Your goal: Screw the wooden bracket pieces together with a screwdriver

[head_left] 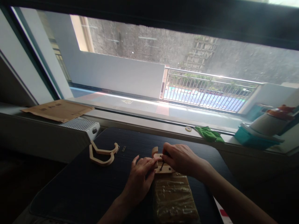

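My left hand (139,174) rests on the dark table (77,189), its fingers curled against the left side of a small wooden assembly (163,168). Over the assembly's top, my right hand (181,158) pinches a thin dark tool or screw that points down into the wood. The wooden assembly lies on the far end of a brown package wrapped in clear tape (174,199). Two curved wooden pieces (101,154) lie apart on the table to the left, with a few small dark screws (123,149) beside them.
A window sill runs behind the table with a green cloth (209,134), a small tape roll (188,128) and a teal container (254,138). Cardboard (57,110) and a white radiator (81,125) sit at the left. A balcony railing shows outside.
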A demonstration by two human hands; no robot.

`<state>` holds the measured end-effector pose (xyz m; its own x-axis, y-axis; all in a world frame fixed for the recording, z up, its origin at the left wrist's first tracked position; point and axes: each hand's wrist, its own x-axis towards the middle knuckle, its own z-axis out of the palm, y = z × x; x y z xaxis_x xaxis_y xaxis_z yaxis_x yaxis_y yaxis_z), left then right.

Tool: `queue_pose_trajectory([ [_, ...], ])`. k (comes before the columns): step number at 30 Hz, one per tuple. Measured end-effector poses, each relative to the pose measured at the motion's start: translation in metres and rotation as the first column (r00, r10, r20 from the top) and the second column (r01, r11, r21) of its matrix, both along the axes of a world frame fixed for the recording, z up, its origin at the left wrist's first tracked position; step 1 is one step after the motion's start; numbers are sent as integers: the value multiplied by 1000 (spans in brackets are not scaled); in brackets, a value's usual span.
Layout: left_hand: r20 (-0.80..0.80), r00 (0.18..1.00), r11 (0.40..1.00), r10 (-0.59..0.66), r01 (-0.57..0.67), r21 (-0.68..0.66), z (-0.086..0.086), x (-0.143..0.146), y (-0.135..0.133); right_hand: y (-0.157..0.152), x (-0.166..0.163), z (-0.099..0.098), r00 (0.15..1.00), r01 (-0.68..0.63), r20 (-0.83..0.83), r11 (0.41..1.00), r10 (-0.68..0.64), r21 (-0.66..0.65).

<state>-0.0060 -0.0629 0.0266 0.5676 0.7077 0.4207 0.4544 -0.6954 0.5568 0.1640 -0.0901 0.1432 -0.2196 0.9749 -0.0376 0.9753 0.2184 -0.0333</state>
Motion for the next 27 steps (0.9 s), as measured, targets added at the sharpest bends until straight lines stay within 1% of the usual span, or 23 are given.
queue_pose_trajectory([
  [4, -4, 1000, 1000, 1, -1, 3, 1, 0, 0, -1, -1, 5, 1000, 7, 8, 1000, -7, 0],
  [8, -15, 1000, 1000, -6, 6, -3, 1, -1, 1, -3, 0, 16, 994, -109, -32, 994, 109, -5],
  [11, -20, 1000, 1000, 0, 0, -10, 1, -1, 1, -3, 1, 17, 984, -169, -51, 986, 169, 9],
  [13, -16, 1000, 1000, 1, -1, -11, 0, -1, 1, -2, 1, 15, 988, -153, -36, 988, 153, 3],
  [17, 16, 1000, 1000, 4, -4, -6, 0, 0, 1, 0, 0, 9, 997, -72, 18, 997, 72, -1],
  [21, 23, 1000, 1000, 5, -4, -7, 0, 0, 1, 1, -1, 10, 999, -36, 40, 999, 36, 4],
  [24, 22, 1000, 1000, 5, -5, 2, -1, -1, 0, 0, 0, 16, 997, -66, 34, 998, 66, -1],
  [27, 10, 1000, 1000, 4, -4, 4, -1, -1, 0, -2, 3, 22, 989, -147, -8, 989, 147, 3],
])
